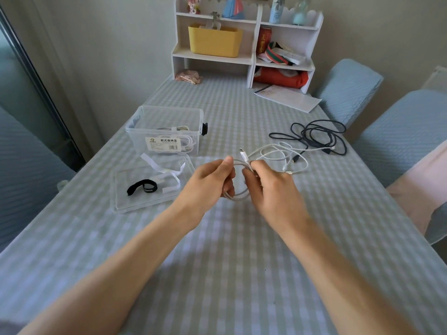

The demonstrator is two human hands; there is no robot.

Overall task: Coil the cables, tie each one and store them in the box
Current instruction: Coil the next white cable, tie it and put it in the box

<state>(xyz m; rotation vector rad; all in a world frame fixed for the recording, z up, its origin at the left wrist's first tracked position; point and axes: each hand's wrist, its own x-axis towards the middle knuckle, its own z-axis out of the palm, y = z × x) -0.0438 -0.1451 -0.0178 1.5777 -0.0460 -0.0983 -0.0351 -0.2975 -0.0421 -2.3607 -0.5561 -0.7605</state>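
Left hand [212, 180] and right hand [268, 187] both grip a thin white cable [238, 193], partly looped into a small coil above the table [242, 262]; its loose tail trails right toward the dark cable [314, 134].

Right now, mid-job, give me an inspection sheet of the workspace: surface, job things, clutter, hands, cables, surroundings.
Surface: table under a pale checked cloth.
Job's things: clear storage box, open, with a white cable already inside; its lid lies flat in front of it, carrying a black strap and white ties.
Clutter: papers and a pink cloth at the far end.
Hands: left hand and right hand both grip a part-made coil of the white cable.
Cables: the white cable's loose tail trails to the right; a black cable lies uncoiled beyond it.
Surroundings: white shelf unit holding a yellow bin; blue-covered chairs on the right.
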